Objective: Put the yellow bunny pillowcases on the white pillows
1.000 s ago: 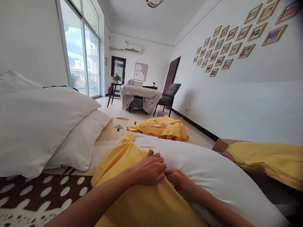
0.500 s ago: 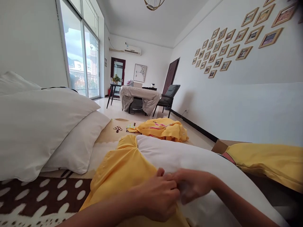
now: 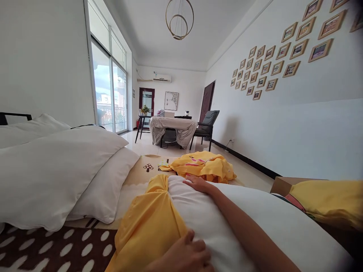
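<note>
One end of a long white pillow (image 3: 272, 215), the one towards the left, seems to sit inside a yellow cover (image 3: 147, 223), while the greater part of its length, stretching to the right, is bare. The cover's mouth is bunched at its far side and runs slantwise across the pillow to the near side, so the covering looks only begun. The left hand (image 3: 187, 253) has its fingers curled at that slanting edge and appears to grip the cloth, though the frame cuts off its lower part. The right hand (image 3: 200, 185) is open, laid flat on the far side of the pillow with its fingers towards the cover's mouth. Pillow and cover lie across the near edge of a patterned blanket (image 3: 56, 245). By its left edge, the stacked white pillows (image 3: 56, 166) have no yellow on them at all. At its far edge a crumpled heap of yellow cloth (image 3: 207, 166) lies loose. Beyond the right edge, a yellow bundle (image 3: 329, 200) rests on a cardboard box (image 3: 279, 185); what fills it cannot be seen.
</note>
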`<state>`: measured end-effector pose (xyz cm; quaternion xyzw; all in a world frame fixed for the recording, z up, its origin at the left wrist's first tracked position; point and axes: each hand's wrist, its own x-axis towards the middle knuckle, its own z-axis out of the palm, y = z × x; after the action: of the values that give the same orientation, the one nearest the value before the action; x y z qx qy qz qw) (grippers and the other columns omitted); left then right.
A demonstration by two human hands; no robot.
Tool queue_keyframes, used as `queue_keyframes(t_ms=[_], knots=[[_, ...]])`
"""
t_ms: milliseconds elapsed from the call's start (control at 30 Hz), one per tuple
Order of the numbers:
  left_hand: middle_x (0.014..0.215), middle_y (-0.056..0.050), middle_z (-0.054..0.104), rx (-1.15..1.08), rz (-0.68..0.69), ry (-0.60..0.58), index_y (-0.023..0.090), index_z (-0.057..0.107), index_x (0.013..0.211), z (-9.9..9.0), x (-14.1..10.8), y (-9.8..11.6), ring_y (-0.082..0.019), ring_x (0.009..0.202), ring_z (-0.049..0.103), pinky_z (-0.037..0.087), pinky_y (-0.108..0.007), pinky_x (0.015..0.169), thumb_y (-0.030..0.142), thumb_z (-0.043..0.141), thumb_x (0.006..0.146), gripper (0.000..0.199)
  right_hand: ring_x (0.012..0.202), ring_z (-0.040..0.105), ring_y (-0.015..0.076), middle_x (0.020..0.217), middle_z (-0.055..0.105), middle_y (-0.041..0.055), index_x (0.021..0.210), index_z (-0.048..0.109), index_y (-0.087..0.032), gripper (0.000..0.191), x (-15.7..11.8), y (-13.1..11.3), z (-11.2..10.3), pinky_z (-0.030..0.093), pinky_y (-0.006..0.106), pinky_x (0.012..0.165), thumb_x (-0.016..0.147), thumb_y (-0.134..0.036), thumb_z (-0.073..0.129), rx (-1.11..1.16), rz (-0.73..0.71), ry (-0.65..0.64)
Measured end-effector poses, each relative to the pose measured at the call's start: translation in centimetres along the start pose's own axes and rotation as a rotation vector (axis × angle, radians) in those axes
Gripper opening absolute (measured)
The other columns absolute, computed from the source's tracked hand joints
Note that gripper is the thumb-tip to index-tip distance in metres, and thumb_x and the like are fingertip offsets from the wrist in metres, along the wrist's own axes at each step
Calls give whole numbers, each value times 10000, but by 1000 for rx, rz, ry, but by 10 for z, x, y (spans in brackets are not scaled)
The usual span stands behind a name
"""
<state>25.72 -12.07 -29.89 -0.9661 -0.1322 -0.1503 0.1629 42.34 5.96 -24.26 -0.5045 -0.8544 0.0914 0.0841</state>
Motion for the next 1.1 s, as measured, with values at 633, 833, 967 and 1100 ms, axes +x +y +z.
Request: queue_keyframes(t_ms=[633, 833, 967, 1100], knots=[[1063, -137, 567, 128, -1100, -58, 149, 551, 1035, -78, -3, -123, -278, 1005, 567, 489, -346, 725, 31, 430, 775, 310, 910, 624, 267, 1096, 650, 129, 1430, 366, -288, 688, -88, -87, -53, 428, 334, 762, 845, -644, 433, -334, -271, 137], [1016, -135, 598, 144, -1089, 6, 158, 584, 996, -87, 14, -130, -265, 963, 590, 476, -357, 731, 53, 355, 843, 295, 760, 626, 256, 934, 665, 118, 1406, 399, -241, 677, -102, -108, -47, 404, 320, 660, 845, -617, 445, -432, -283, 121], [955, -97, 638, 108, -1088, 68, 171, 578, 964, -91, 30, -132, -248, 895, 629, 469, -335, 708, 117, 437, 808, 217, 719, 617, 247, 913, 660, 113, 1406, 376, -234, 673, -107, -118, -42, 402, 327, 649, 847, -602, 449, -477, -268, 129], [905, -68, 664, 68, -1019, 126, 198, 542, 997, -99, 59, -109, -244, 844, 643, 459, -328, 686, 158, 448, 814, 209, 805, 607, 255, 967, 657, 111, 1226, 551, -204, 535, -99, -113, -36, 419, 342, 697, 843, -570, 476, -438, -266, 132]])
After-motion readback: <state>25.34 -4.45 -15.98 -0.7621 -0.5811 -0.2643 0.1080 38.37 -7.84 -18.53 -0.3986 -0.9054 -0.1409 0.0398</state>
